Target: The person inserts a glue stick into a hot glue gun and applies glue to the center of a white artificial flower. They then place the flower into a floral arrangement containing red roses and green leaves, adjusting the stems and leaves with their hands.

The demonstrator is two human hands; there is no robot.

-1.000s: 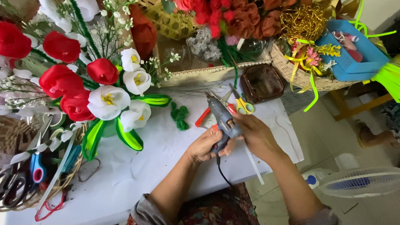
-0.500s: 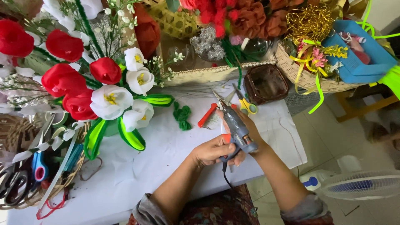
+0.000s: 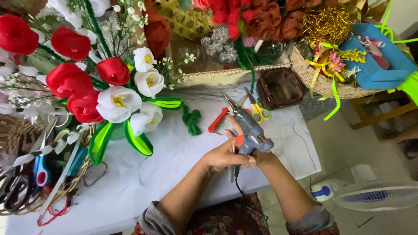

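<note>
Both hands meet around the handle of a grey glue gun [image 3: 249, 130]. The left hand [image 3: 226, 154] wraps it from the near side, a finger stretched up along the orange trigger, and the right hand [image 3: 261, 156] is mostly hidden behind the gun body, so I cannot tell how firmly it closes, though its grip seems to cup the butt where the black cord [image 3: 238, 185] drops away toward the person. The nozzle points up and away from the grip, its tip close over a small crumpled silvery piece [image 3: 224, 126] on the white desk [image 3: 174, 161].

Just beyond the nozzle lie a red-handled tool [image 3: 217, 119] and yellow-handled scissors [image 3: 257, 111], nearly touching the work. Farther out to the right sits a brown square dish [image 3: 279, 88]; to the left, a twist of green chenille stem [image 3: 191, 120], then the bouquet of red and white fabric flowers [image 3: 113, 87] with looped green leaves.

To do this well, I'd judge, the tip should be steadied before the trigger is pressed (a two-handed hold helps here), with a gentle squeeze so only a small bead comes out. Fingers should stay clear of the hot nozzle, and the cord should keep slack so it doesn't tug the aim sideways. The scissors so near the tip could catch a stray thread of glue.
</note>
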